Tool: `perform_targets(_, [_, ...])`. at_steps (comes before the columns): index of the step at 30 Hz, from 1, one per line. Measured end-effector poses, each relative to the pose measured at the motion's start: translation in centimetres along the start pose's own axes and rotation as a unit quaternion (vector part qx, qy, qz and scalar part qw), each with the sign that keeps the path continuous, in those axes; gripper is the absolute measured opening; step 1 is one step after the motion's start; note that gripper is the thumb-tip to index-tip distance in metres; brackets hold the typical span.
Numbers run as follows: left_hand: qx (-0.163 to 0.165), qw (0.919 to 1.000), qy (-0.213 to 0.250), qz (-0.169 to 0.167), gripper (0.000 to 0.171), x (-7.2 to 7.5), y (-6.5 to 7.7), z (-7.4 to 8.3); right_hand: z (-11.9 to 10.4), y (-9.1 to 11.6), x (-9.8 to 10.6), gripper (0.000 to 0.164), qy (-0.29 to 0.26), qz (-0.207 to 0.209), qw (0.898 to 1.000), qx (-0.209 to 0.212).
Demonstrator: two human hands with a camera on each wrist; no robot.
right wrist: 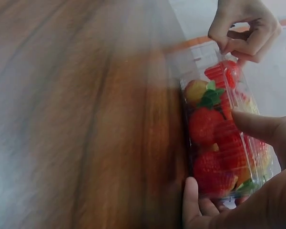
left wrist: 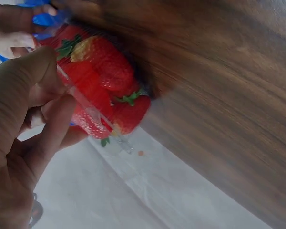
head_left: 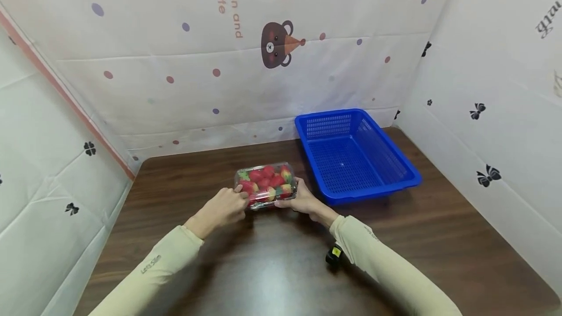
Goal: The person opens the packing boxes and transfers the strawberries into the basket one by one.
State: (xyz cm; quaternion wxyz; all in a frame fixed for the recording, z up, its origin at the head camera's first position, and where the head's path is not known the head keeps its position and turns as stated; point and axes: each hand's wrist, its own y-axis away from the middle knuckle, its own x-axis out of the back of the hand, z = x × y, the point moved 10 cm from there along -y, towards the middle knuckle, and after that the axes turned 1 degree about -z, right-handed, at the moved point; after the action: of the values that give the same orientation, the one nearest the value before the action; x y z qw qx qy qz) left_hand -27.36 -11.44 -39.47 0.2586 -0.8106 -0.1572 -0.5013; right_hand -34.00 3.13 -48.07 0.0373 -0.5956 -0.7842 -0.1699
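A clear plastic clamshell box (head_left: 265,199) packed with red strawberries (head_left: 265,182) is held between both hands at the middle of the wooden table. My left hand (head_left: 226,207) pinches the near-left edge of the box between thumb and bent fingers. In the left wrist view that hand (left wrist: 28,105) has its fingertips right at the clear rim. The right hand (head_left: 305,200) grips the opposite end. Its thumb lies along the box's side and its fingers reach underneath, as the right wrist view shows of the hand (right wrist: 257,195). Several berries have green leaves.
A blue plastic basket (head_left: 366,190) with mesh walls stands just right of the box, on the dark wooden table (head_left: 184,165). Printed white cloth (head_left: 175,106) encloses the back and sides. A small black object with a yellow label (head_left: 334,254) shows beside the right sleeve.
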Motion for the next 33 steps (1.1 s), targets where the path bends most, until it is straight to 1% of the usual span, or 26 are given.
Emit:
perform_targets(2, [0.0,1.0,0.002,0.006,0.019,-0.1,0.0,-0.3,0.0,-0.2,-0.3,0.099,-0.006,-0.003,1.0,-0.013])
perform_targets(6, [0.003,0.9999,0.013,-0.002,0.019,-0.7,0.0,-0.8,0.2,-0.6,-0.6,0.099,-0.015,-0.004,0.999,-0.04])
perform_targets(10, [0.005,0.9996,0.026,-0.003,0.019,-0.8,-0.1,-1.2,0.3,-1.1,-0.6,0.1,-0.022,-0.002,0.998,-0.053])
perform_targets(18, [0.011,0.9992,0.034,0.016,0.016,-1.6,-0.8,-2.7,0.2,-2.6,-0.4,0.099,-0.065,0.022,0.996,-0.062])
perform_targets(23, [0.016,0.9965,0.071,0.04,0.018,-2.2,-1.0,-4.1,0.1,-3.0,-0.4,0.099,-0.087,0.043,0.992,-0.08])
perform_targets(25, [0.015,0.9946,0.09,0.05,0.019,-1.9,-1.1,-4.6,0.1,-3.2,-0.4,0.1,-0.097,0.048,0.99,-0.088])
perform_targets(27, [0.006,0.994,0.092,0.059,0.02,-1.5,-1.2,-4.9,0.1,-3.3,-0.4,0.099,-0.107,0.047,0.989,-0.089])
perform_targets(29, [0.002,0.9937,0.085,0.072,0.02,-0.8,-1.4,-5.3,0.2,-3.4,-0.5,0.099,-0.11,0.041,0.989,-0.089])
perform_targets(31, [0.007,0.9939,0.069,0.085,0.02,-0.2,-1.5,-5.8,0.2,-3.4,-0.5,0.099,-0.109,0.032,0.99,-0.082])
perform_targets(33, [0.019,0.9937,0.055,0.095,0.018,-0.1,-1.5,-6.4,0.2,-3.5,-0.4,0.099,-0.114,0.02,0.991,-0.07])
